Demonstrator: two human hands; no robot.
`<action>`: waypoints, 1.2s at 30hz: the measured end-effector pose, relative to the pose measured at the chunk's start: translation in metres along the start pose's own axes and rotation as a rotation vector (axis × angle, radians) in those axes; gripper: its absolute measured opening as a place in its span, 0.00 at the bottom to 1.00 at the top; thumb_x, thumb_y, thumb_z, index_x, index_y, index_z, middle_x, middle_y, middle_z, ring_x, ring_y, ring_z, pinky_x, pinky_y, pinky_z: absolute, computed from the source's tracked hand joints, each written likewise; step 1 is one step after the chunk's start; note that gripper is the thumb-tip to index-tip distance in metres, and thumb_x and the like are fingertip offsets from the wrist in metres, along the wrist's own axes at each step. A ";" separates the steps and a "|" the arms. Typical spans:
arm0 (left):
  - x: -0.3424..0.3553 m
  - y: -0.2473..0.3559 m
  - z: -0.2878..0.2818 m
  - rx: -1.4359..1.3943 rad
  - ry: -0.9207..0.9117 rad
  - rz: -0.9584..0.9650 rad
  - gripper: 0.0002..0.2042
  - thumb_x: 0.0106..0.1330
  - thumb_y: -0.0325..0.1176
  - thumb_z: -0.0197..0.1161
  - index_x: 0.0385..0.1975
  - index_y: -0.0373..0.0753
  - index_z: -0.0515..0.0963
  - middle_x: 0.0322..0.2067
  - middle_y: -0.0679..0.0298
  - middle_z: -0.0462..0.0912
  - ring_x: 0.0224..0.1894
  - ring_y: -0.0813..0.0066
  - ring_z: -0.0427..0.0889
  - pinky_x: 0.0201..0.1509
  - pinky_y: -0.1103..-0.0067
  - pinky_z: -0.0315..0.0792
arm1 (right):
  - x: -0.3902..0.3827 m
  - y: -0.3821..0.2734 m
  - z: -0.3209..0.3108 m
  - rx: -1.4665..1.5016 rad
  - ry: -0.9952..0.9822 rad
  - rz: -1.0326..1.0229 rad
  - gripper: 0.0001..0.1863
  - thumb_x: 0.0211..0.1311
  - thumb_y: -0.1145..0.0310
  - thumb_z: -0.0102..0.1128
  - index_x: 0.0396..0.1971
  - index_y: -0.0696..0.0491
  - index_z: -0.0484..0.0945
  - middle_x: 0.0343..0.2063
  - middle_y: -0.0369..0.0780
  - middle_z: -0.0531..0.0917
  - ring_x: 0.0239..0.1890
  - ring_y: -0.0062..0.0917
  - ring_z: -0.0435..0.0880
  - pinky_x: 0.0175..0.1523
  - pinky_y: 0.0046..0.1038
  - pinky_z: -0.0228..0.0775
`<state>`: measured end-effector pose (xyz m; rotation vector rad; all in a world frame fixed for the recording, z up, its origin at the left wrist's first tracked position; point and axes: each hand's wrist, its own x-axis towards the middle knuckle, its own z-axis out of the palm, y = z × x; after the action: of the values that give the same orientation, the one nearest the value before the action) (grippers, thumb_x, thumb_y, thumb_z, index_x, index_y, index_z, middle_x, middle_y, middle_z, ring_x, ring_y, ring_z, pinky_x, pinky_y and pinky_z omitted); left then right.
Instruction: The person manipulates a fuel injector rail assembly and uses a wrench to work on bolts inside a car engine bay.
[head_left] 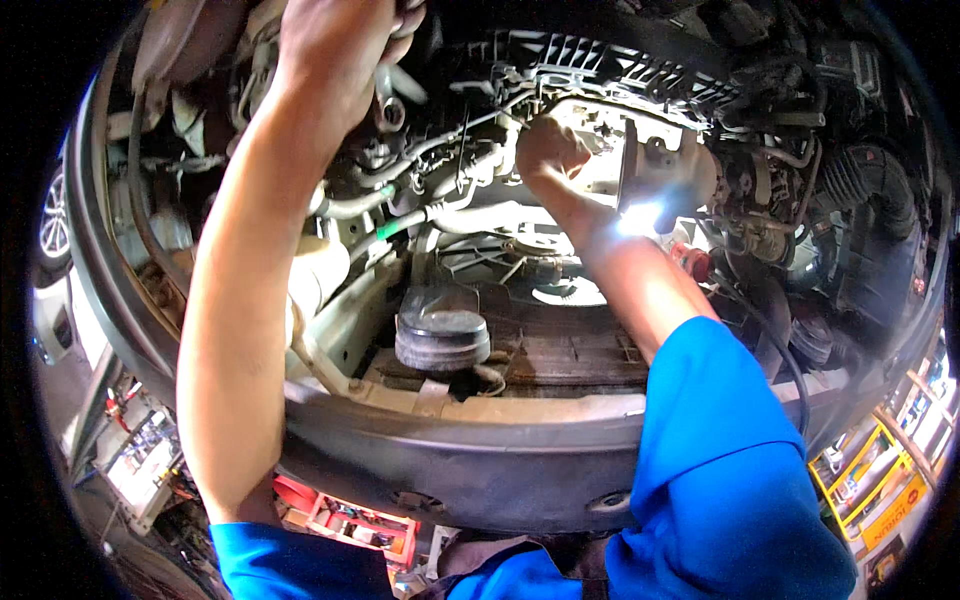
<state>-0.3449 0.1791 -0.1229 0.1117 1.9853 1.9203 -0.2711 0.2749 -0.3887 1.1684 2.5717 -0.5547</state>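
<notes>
My left hand reaches to the top of the engine bay, its fingers curled, and what they grip is cut off or hidden. My right hand is closed among bright-lit hoses and pipes, beside a metal housing; what is in its fingers I cannot make out. A glaring lamp shines just right of my right forearm, near a red object. A green band marks one pipe. Below sits a dark round mount. A black slotted bracket runs across the top.
The bumper crosses below my arms. A red tool cart stands beneath it. At the right are a corrugated black hose and a yellow rack. Another vehicle's wheel and a cluttered bench show at the left.
</notes>
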 end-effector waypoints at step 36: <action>-0.007 -0.012 0.001 0.127 0.060 0.218 0.15 0.70 0.41 0.46 0.21 0.41 0.67 0.15 0.73 0.62 0.13 0.83 0.57 0.16 0.83 0.53 | -0.036 0.008 -0.074 -0.244 -0.060 -0.996 0.07 0.46 0.73 0.56 0.25 0.58 0.80 0.28 0.48 0.82 0.33 0.39 0.83 0.35 0.39 0.77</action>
<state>-0.3355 0.1769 -0.1327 0.3196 2.2143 1.9455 -0.2478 0.2894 -0.3105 -0.2729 2.9089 -0.4056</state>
